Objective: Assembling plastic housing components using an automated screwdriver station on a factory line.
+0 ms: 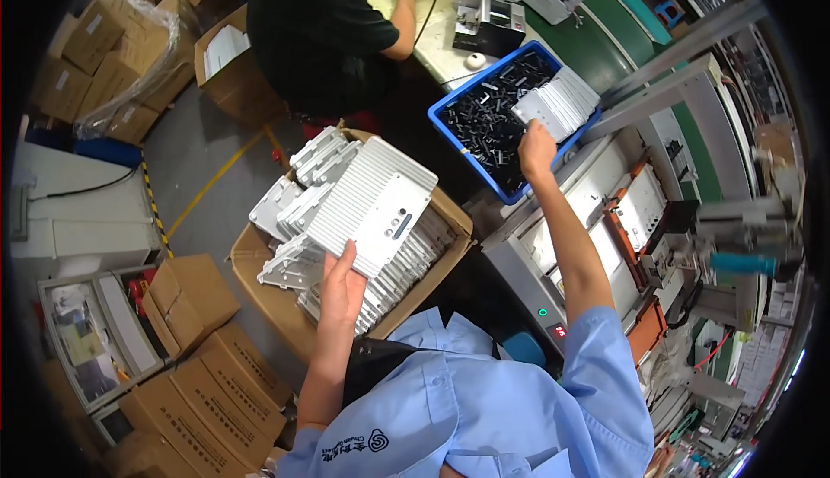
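Note:
In my left hand (344, 289) is a white ribbed metal housing (377, 208), gripped at its near edge and tilted above an open carton (313, 340). Its ridges and a dark oblong slot face up. Beneath it, more white finned housings (413, 258) stand in rows in the carton. My right hand (538, 149) reaches forward to a blue bin (471, 164), its fingers closed at the near edge of a fanned stack of white flat plates (558, 105). The fingertips are partly hidden there. Many small black parts (497, 119) fill the rest of the bin.
A co-worker in a dark top (316, 37) works at the table ahead, near a small black-and-silver machine (489, 25). To my right stands a machine with orange-brown fixtures (638, 210). Closed cartons (220, 387) are stacked at lower left, more boxes (95, 41) at far left.

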`<state>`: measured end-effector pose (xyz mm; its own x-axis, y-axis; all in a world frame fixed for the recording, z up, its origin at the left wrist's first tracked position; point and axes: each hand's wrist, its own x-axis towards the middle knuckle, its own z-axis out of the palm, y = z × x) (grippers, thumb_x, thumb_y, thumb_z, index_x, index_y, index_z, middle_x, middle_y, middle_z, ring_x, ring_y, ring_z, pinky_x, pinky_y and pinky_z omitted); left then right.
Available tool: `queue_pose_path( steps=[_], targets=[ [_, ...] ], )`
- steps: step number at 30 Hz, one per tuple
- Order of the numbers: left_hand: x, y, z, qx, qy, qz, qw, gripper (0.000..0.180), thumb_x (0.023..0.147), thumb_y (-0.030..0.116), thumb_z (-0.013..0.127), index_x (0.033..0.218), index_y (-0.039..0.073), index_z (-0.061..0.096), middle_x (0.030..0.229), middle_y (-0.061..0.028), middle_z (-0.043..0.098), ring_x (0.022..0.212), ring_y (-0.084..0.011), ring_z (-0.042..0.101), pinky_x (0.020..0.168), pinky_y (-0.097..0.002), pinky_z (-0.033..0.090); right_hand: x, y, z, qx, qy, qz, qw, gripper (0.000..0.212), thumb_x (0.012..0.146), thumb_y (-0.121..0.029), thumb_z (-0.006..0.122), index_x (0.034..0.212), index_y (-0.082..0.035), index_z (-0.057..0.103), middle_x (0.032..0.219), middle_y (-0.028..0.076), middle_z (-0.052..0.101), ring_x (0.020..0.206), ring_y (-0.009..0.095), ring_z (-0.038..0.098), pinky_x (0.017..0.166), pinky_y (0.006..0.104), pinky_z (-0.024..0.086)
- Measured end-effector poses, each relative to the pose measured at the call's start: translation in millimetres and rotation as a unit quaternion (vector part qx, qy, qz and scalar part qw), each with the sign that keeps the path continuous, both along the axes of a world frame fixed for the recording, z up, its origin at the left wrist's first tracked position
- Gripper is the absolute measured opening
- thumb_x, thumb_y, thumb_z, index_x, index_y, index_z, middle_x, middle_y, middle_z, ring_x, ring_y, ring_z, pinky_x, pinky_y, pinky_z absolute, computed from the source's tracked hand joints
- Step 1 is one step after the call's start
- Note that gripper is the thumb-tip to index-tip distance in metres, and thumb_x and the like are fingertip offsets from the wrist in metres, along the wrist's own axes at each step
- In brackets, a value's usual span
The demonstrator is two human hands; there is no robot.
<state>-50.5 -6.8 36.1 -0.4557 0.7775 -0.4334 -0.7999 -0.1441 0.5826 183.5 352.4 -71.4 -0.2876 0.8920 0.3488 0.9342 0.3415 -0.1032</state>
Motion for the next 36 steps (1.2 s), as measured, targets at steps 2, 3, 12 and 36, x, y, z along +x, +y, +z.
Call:
queue_pose_path(
  steps=[2,3,12,36],
  targets=[
    [-0.9,3.7,1.2,-0.002,-0.007,-0.009,1.000,0.050,0.095,0.011,0.052,0.140,0.003,0.032,0.138,-0.0109,0.044,0.127,-0.0228,0.044,0.106,-0.0384,0.035,-8.1,-19.9,38.8,-0.016,0.153,0.045,0.987,0.015,0.090,-0.014,0.051,0.095,-0.001,0.056,0.080,0.019,0.062,0.074,0.035,0.060,0.067,0.0437,0.047],
    [-1.2,4.9,0.1,-0.003,-0.009,-0.003,1.000,0.050,0.095,0.011,0.052,0.140,0.003,0.032,0.138,-0.0109,0.044,0.127,-0.0228,0.044,0.106,-0.0384,0.035,-14.3,-36.9,61.1,-0.049,0.227,0.070,0.970,0.017,0.092,-0.016,0.052,0.097,0.000,0.056,0.080,0.016,0.063,0.073,0.030,0.061,0.067,0.0387,0.047],
    [34.6,29.4,-1.7,0.067,-0.022,-0.037,0.997,0.049,0.096,0.011,0.051,0.140,0.007,0.031,0.140,-0.0093,0.040,0.128,-0.0212,0.040,0.108,-0.0387,0.032,-50.2,-214.1,154.5,-0.505,0.610,0.000,0.611,0.021,0.089,-0.022,0.065,0.100,-0.006,0.059,0.086,-0.002,0.062,0.073,0.004,0.055,0.065,0.0182,0.041],
    [82.3,11.4,13.8,0.069,0.038,-0.115,0.990,0.050,0.084,-0.007,0.057,0.130,0.002,0.041,0.125,-0.0099,0.052,0.113,-0.0181,0.052,0.101,-0.0337,0.040,-8.2,-262.0,157.0,-0.465,0.606,-0.002,0.645,0.055,0.082,-0.039,0.071,0.113,0.003,0.051,0.086,0.008,0.060,0.070,0.011,0.057,0.051,0.0230,0.047]
  ],
)
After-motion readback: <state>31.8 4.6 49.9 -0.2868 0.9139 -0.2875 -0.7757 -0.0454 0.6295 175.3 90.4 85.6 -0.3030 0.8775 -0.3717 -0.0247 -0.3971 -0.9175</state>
